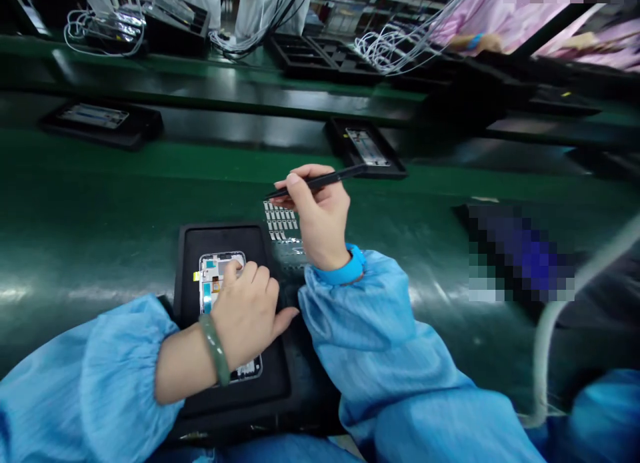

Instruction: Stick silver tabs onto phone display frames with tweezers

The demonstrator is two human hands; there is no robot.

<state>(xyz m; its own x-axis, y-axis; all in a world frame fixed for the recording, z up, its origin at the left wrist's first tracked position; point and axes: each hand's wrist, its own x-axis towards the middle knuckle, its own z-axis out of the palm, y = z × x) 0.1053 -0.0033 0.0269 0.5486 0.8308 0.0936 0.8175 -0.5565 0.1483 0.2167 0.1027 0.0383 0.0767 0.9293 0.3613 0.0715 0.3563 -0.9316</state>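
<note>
My right hand (324, 216) is closed around black tweezers (333, 178), with the blue wrist strap (345, 268) below it. The tweezers' thin tips point left, over the top edge of a sheet of small silvery pieces (280, 218). Directly left of that sheet lies a black tray (273, 376) holding an opened phone body (206, 283) with a yellow tab at its side. Across the phone's middle rests my left hand (250, 303), fingers bent onto it and thumb stretched out to the right. It grips nothing visible and hides much of the phone.
Two more black trays with phone bodies, one left (95, 116) and one right (370, 146), sit farther back on the green bench (65, 250). Behind are coiled white cables (395, 46) and a co-worker's pink sleeve (465, 23). A pale hose (545, 343) curves at right.
</note>
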